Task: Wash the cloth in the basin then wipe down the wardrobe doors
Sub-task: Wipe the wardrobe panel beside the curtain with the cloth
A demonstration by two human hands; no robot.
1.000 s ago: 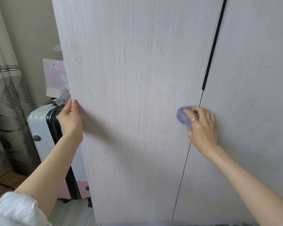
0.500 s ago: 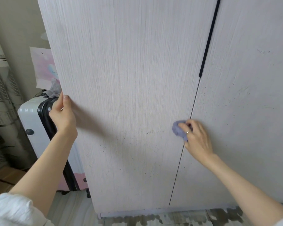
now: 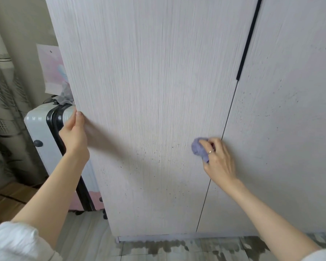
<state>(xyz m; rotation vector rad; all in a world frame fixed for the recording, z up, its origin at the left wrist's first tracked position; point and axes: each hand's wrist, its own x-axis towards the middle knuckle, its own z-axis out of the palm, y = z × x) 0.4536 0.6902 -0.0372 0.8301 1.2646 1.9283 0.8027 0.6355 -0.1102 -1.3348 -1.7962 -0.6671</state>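
The cloth, a small purple wad, sits low on the left wardrobe door, pressed against its pale grained face just beside the seam where the 2 doors meet. Dark specks dot the panel around and below it, thickest toward the bottom.

The main risk, as I judge it, is that so small a bunch covers little surface per pass, so specks may be skipped or only smeared if the wad is too dry or already soiled. Because it is balled up, it could also roll out from under the fingers and drop to the floor. Pressing near the seam could push the door inward or catch fabric in the gap.

The right hand forms the grip: its fingers curl over the cloth and pinch it against the door, with most of the wad poking out past the fingertips to the left. The left hand clasps the door's outer left edge, thumb on the front face, apparently steadying it. A suitcase stands just behind that edge.
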